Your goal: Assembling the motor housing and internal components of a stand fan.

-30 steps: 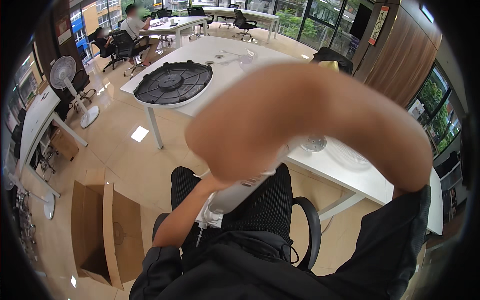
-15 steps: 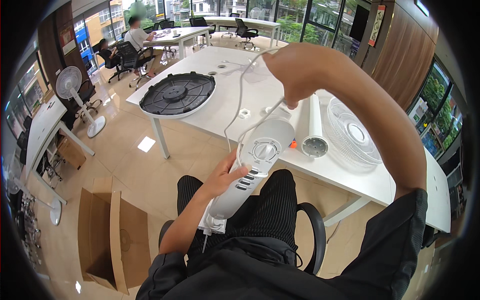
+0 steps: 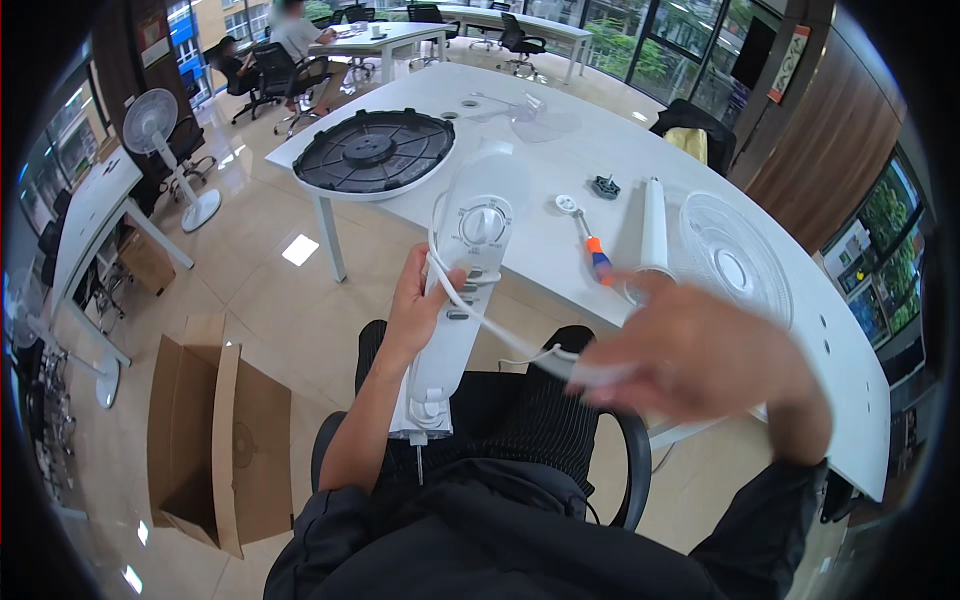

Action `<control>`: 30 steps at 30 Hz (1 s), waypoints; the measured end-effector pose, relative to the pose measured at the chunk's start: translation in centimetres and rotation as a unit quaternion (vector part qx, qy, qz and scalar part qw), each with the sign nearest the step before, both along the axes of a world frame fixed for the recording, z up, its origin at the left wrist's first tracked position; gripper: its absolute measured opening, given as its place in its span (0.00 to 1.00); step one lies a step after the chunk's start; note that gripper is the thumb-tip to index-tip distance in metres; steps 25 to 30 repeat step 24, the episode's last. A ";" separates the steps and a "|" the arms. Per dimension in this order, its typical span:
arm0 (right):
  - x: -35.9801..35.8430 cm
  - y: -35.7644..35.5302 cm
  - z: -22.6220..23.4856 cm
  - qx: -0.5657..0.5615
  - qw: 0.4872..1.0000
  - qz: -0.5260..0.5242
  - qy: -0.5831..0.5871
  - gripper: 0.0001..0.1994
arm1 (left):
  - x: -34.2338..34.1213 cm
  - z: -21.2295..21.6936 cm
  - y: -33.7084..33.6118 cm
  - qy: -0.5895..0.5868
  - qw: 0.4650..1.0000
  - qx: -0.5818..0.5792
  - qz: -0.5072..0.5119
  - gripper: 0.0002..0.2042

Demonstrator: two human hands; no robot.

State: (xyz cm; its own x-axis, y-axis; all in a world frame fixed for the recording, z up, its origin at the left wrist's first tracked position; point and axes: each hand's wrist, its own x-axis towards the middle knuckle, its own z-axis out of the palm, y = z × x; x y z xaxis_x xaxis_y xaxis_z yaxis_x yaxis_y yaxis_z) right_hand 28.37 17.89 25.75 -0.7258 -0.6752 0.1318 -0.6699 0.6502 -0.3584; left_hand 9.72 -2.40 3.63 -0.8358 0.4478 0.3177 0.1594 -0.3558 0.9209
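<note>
**Fan Control Column Held Over the Lap, Cord Drawn Aside**

The left hand (image 3: 425, 305) forms the supporting grip. Its fingers are closed around the middle of the white fan control column (image 3: 455, 300), and the thumb rests on the front face beside the row of buttons. The column stands lengthwise over the lap with the dial end pointing away from the grip and the socket end nearest the body. This orientation keeps the controls facing the person.

The right hand (image 3: 700, 365) is motion-blurred. It appears closed on the white power cord (image 3: 500, 335), though the exact finger closure cannot be determined. The cord runs from beside the left grip across to the right, held off the control face.

Beyond the grip, on the white bench (image 3: 560, 215), lie an orange-handled screwdriver (image 3: 592, 250), a white tube (image 3: 653, 225), a clear fan guard (image 3: 735, 265) and a round black base (image 3: 372, 152).
</note>
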 end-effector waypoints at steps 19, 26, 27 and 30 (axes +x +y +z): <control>-5.8 7.3 -18.0 -0.225 0.869 -0.414 -0.148 0.20 | -1.1 -0.3 -7.1 -0.009 0.987 -0.025 -0.155 0.42; -10.9 6.9 -15.7 -0.166 0.835 -0.471 -0.231 0.26 | -0.6 -3.2 -5.7 -0.029 0.983 0.012 -0.183 0.51; -10.9 6.9 -15.7 -0.166 0.835 -0.471 -0.231 0.26 | -0.6 -3.2 -5.7 -0.029 0.983 0.012 -0.183 0.51; -10.9 6.9 -15.7 -0.166 0.835 -0.471 -0.231 0.26 | -0.6 -3.2 -5.7 -0.029 0.983 0.012 -0.183 0.51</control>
